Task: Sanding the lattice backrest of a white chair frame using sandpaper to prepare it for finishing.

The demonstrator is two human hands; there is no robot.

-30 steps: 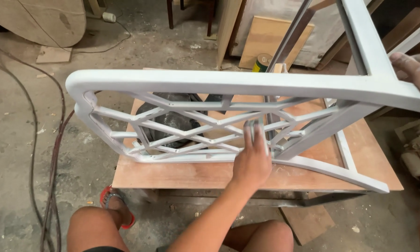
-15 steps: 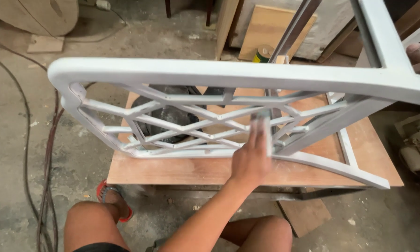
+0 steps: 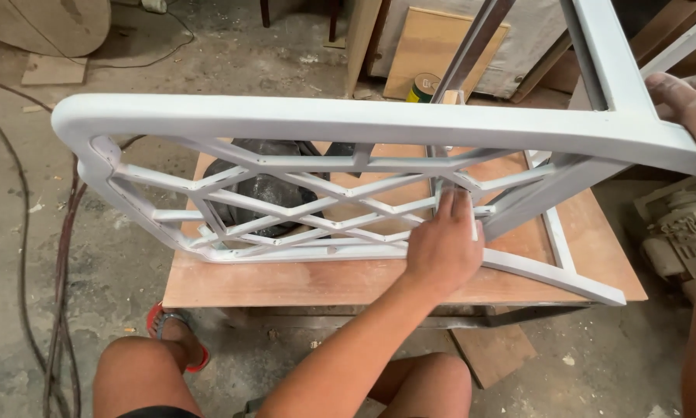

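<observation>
A white-primed chair frame (image 3: 348,124) with a lattice back lies tilted on a plywood tabletop (image 3: 301,282). My left hand (image 3: 443,246) reaches up from below and presses on the lattice slats near the middle. Its fingers are together and curled over a slat junction; whether a small pale sheet lies under them is unclear. My right hand (image 3: 688,108) grips the frame's thick top rail at the far right edge of the view. My bare knees show at the bottom, with a red sandal (image 3: 179,339) under the table edge.
A dark bag or cloth (image 3: 266,190) lies on the table behind the lattice. Cables (image 3: 58,255) run along the dusty floor at left. Wood boards and a small round tin (image 3: 421,87) stand at the back. A carved pale block (image 3: 677,232) sits at right.
My left hand has slid a little right and up along the lattice. The frame's curved end now sits further left in view. My right hand keeps its hold on the rail.
</observation>
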